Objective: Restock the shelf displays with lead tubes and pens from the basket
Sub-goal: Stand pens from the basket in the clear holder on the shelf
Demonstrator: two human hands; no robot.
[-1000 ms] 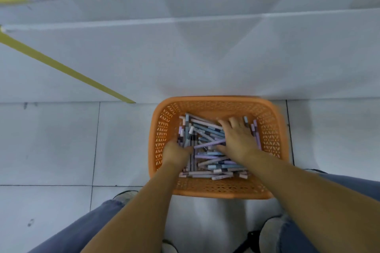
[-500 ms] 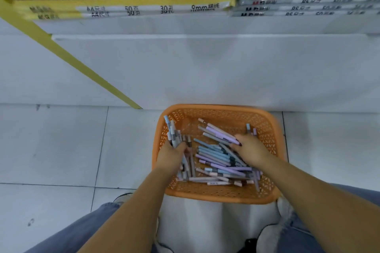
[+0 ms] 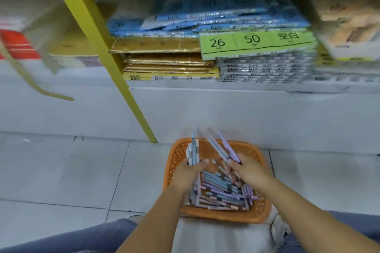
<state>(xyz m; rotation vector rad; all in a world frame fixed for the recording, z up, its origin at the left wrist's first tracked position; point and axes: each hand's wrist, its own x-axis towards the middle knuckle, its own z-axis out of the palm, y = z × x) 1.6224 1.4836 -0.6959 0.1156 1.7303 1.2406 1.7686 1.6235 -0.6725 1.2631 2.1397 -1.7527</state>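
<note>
An orange plastic basket (image 3: 261,211) stands on the floor against the white shelf base, filled with several pastel pens (image 3: 222,191). My left hand (image 3: 190,172) grips an upright bundle of pens (image 3: 192,153) above the basket's left side. My right hand (image 3: 249,172) holds a few grey and purple pens (image 3: 223,148), slanted up to the left, over the basket's right half.
The low shelf (image 3: 205,86) holds stacked notebook packs: gold ones (image 3: 168,61), blue ones (image 3: 185,24), a green-labelled pack (image 3: 257,42) on grey packs. A yellow post (image 3: 107,55) slants down to the floor left of the basket. Tiled floor (image 3: 72,170) lies to the left; my knees are below.
Both hands have lifted bundles of pens up out of the basket's pile. My view has tilted upward, so the low shelf with its notebook stacks has come into sight.
</note>
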